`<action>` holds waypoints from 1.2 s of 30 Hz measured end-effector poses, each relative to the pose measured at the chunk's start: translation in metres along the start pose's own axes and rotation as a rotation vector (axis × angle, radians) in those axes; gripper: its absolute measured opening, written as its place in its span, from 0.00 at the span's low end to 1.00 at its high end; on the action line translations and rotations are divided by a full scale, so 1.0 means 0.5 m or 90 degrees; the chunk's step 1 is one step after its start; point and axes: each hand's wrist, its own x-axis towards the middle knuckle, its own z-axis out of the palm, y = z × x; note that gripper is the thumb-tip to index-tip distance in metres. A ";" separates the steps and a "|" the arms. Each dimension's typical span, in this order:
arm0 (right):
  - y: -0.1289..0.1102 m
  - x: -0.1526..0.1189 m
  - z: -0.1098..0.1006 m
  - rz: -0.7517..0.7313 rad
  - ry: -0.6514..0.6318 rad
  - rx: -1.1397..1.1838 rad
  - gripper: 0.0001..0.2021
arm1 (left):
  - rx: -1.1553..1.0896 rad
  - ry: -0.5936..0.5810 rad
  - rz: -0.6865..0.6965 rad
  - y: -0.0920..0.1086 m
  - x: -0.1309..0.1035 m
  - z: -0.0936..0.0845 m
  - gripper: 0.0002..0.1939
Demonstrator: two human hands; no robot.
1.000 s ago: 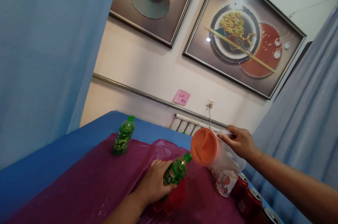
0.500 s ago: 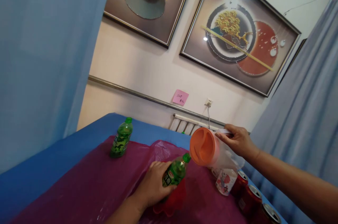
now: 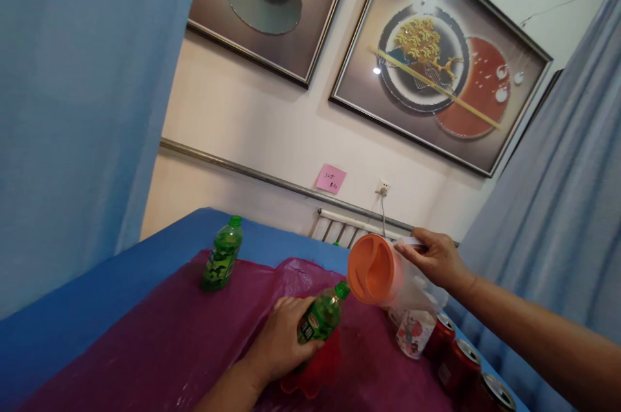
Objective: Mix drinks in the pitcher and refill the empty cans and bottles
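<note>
My left hand (image 3: 284, 337) is wrapped round a green bottle (image 3: 324, 316), which leans to the right over a red scalloped dish (image 3: 317, 370). Part of the dish is hidden by the hand and bottle. My right hand (image 3: 439, 260) grips the handle of a clear pitcher (image 3: 410, 286), tipped so that its orange lid (image 3: 372, 268) faces left. The lid is close to the neck of the held bottle, just up and to the right of it. I cannot make out any liquid flowing from the pitcher.
Another green bottle (image 3: 223, 253) stands at the left on the purple plastic sheet (image 3: 194, 334), over a blue tabletop (image 3: 169, 237). At the right are a clear patterned container (image 3: 416, 333) and several red cans (image 3: 458, 367). Blue curtains (image 3: 557, 205) hang on both sides.
</note>
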 end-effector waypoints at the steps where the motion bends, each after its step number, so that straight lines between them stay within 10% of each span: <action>1: 0.000 0.000 0.000 -0.002 0.002 0.000 0.25 | 0.001 0.001 0.000 0.000 0.000 0.000 0.33; 36: -0.005 0.000 -0.002 0.001 -0.004 -0.004 0.26 | 0.000 0.003 0.009 0.008 -0.001 -0.006 0.29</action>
